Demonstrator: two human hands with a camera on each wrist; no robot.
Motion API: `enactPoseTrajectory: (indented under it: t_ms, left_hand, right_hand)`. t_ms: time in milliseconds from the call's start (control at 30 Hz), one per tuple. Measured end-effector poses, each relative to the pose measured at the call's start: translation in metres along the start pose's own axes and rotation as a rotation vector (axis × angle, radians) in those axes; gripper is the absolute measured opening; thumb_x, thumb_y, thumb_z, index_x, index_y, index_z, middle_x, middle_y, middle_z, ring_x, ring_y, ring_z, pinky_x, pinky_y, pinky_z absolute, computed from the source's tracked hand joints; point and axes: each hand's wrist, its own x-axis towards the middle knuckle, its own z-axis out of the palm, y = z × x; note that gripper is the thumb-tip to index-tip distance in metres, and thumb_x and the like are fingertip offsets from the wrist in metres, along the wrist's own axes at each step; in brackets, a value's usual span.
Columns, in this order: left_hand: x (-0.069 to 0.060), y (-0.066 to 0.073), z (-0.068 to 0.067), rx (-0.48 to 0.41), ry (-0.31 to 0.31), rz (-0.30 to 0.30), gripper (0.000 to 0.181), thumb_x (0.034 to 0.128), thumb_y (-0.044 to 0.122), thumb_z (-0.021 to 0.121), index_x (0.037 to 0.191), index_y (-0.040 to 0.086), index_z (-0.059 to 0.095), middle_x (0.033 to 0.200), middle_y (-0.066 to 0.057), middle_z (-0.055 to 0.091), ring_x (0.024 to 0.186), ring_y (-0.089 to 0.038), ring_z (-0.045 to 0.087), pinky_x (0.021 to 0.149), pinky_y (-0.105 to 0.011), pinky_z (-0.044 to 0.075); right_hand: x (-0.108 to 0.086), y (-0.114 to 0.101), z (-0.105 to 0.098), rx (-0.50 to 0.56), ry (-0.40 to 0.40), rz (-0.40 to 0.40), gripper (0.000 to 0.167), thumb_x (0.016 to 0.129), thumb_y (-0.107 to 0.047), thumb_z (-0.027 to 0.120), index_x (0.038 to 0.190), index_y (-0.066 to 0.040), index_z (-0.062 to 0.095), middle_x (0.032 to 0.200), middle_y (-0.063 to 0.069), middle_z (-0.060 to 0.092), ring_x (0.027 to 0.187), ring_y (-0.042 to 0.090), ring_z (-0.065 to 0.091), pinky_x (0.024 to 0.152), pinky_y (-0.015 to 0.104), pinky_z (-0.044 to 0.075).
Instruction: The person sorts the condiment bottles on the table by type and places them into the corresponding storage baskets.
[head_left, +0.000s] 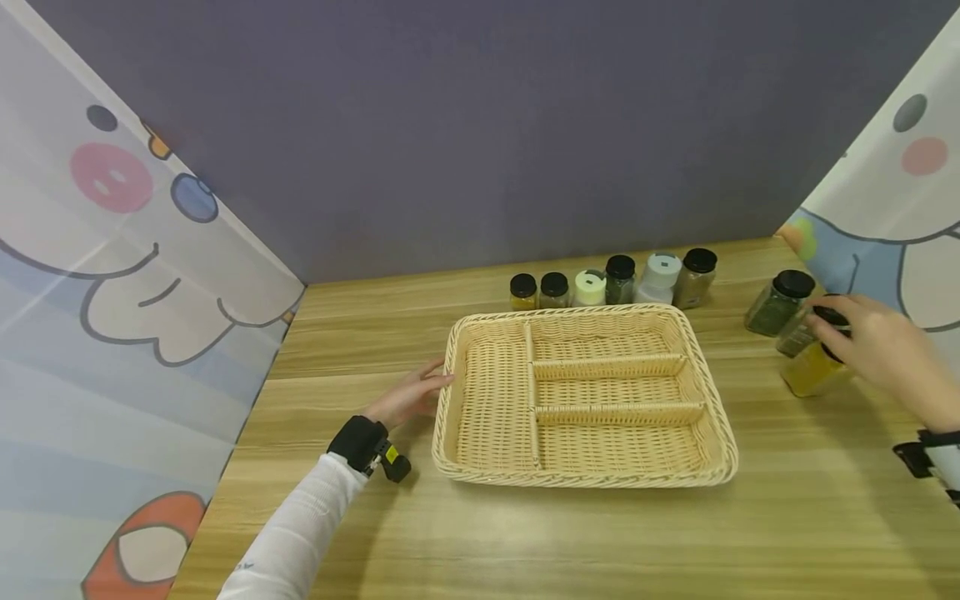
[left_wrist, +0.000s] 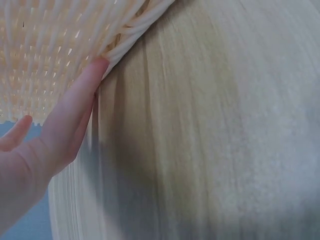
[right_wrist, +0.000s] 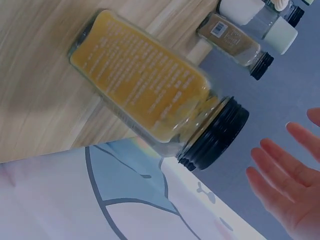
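A woven basket with compartments (head_left: 585, 481) lies on the wooden table. At its left side is my left hand (head_left: 408, 397), its straight fingers touching the woven wall, as the left wrist view also shows. My right hand (head_left: 885, 350) is at the far right, over a square glass jar of yellow contents (head_left: 808, 375) with a black lid. In the right wrist view the fingers (right_wrist: 282, 175) are extended and apart from the yellow jar's lid (right_wrist: 215, 134). Beside that jar stand a second black-lidded jar (head_left: 793, 337), partly hidden by the hand, and a jar of dark green contents (head_left: 771, 312).
Behind the basket stands a row of several seasoning jars, from a small yellow one (head_left: 522, 293) to a brownish one (head_left: 694, 282). A grey panel (head_left: 480, 142) closes off the back. Cartoon-printed curtains (head_left: 150, 275) hang at both sides.
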Motion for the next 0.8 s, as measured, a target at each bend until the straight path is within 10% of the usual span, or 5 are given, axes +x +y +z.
enactPoseTrajectory:
  t_ms: [800]
  left_hand:
    - [-0.001,-0.002,-0.004,-0.006,-0.010,-0.015,0.065,0.0916,0.025,0.047,0.142,0.017,0.007,0.140,-0.020,0.026,0.121,-0.035,0.036,0.087,-0.050,0.042]
  right_hand:
    - [0.029,0.044,0.011,0.035,-0.319,0.140,0.061,0.093,-0.033,0.038,0.118,0.022,0.033,0.104,0.049,0.033,0.089,0.057,0.037,0.067,0.065,0.037]
